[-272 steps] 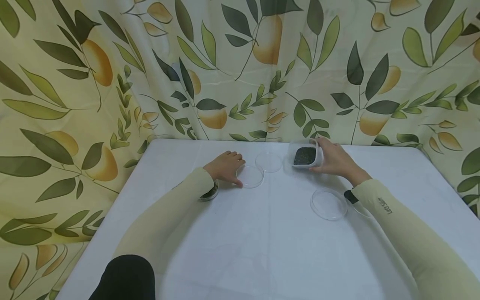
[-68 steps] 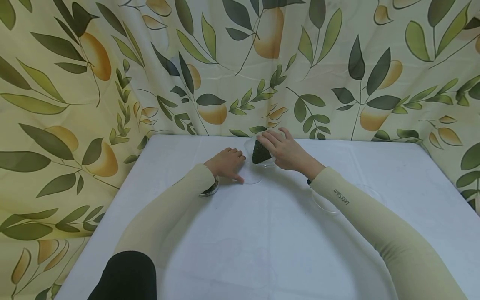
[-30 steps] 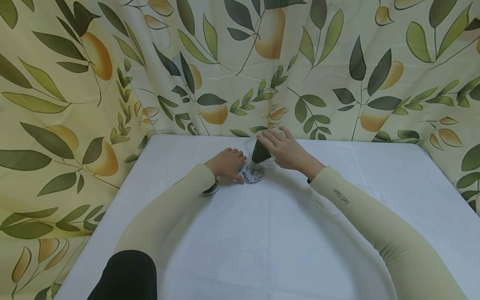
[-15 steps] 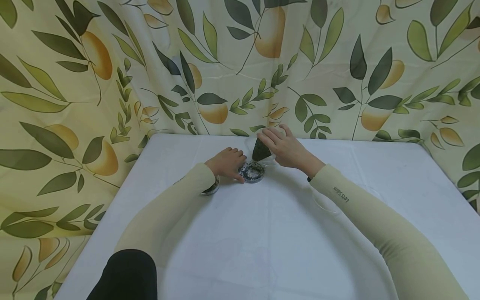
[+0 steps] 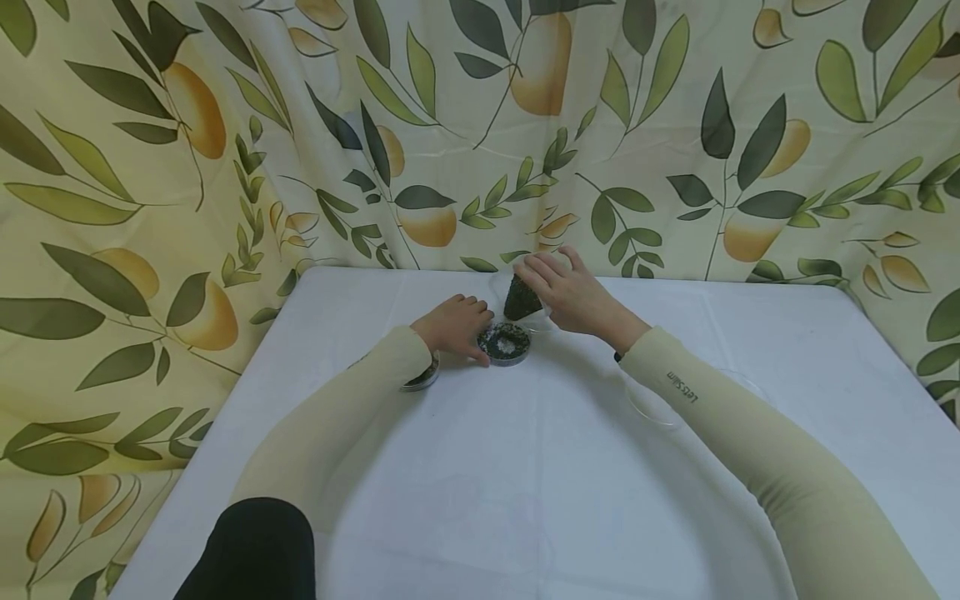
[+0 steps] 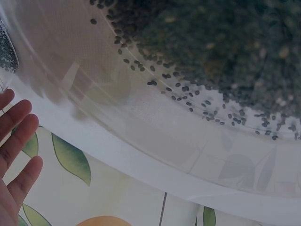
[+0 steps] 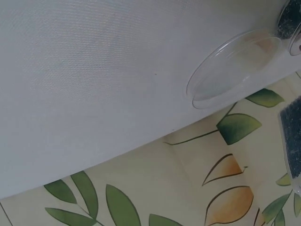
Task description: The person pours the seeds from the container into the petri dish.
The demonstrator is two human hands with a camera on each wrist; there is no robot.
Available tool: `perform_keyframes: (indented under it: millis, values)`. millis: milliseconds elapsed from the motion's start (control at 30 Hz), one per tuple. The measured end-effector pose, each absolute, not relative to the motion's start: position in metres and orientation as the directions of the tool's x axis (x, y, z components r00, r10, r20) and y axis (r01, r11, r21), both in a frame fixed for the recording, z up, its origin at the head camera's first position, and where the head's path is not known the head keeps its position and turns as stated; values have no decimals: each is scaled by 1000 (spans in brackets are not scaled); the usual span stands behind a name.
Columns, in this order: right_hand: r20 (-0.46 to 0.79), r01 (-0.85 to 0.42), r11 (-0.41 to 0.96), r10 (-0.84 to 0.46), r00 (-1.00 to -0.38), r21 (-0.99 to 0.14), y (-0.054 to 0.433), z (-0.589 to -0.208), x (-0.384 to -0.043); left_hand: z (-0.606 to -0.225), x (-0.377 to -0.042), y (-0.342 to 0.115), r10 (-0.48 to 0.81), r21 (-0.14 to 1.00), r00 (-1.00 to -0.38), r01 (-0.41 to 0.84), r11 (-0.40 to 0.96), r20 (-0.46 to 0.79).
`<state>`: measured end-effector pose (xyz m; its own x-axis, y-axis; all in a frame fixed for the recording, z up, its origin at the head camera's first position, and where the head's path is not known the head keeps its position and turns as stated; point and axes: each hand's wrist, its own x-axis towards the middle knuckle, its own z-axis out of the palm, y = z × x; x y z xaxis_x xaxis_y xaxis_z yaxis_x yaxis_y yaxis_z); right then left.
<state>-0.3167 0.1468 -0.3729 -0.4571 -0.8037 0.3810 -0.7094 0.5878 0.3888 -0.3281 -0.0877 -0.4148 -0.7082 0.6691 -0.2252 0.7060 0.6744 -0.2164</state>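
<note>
In the head view my right hand (image 5: 562, 292) grips a clear tub (image 5: 522, 298) of dark seeds, tilted steeply. It is over a small clear petri dish (image 5: 504, 344) where seeds lie in a dark ring around a paler centre. My left hand (image 5: 456, 327) holds that dish at its left side, thumb in front and fingers behind. The left wrist view shows several of these fingers (image 6: 21, 136) spread beside the dish. Close to that camera is a second seed-filled petri dish (image 6: 197, 155), which stands under my left wrist. The right wrist view shows the tub's edge (image 7: 292, 136), but not the hand.
An unfilled clear dish (image 7: 235, 70) lies near the table's far edge, behind the one being held. Other clear dishes (image 5: 648, 408) lie under my right forearm, partly hidden. White cloth covers the table (image 5: 525, 483); a leaf-patterned curtain (image 5: 480, 150) hangs behind it.
My right hand has brought the tub leftward from the right and tilted it. Seeds have gathered in the held dish, from bare through a thin scatter to a dark ring. My left hand stays put.
</note>
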Motion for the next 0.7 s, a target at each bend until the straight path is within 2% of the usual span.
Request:
perform_keyframes:
  millis: [433,700]
  values:
    - [394,-712,593,-798,-456,375,146,-374,-320,-412,-325,-88,677,-193,-700,714,673,-228]
    - [396,-703,597,-795,-458,385,145,-374,-321,-413,-325,-87,668,-229,-710,704,673,-221]
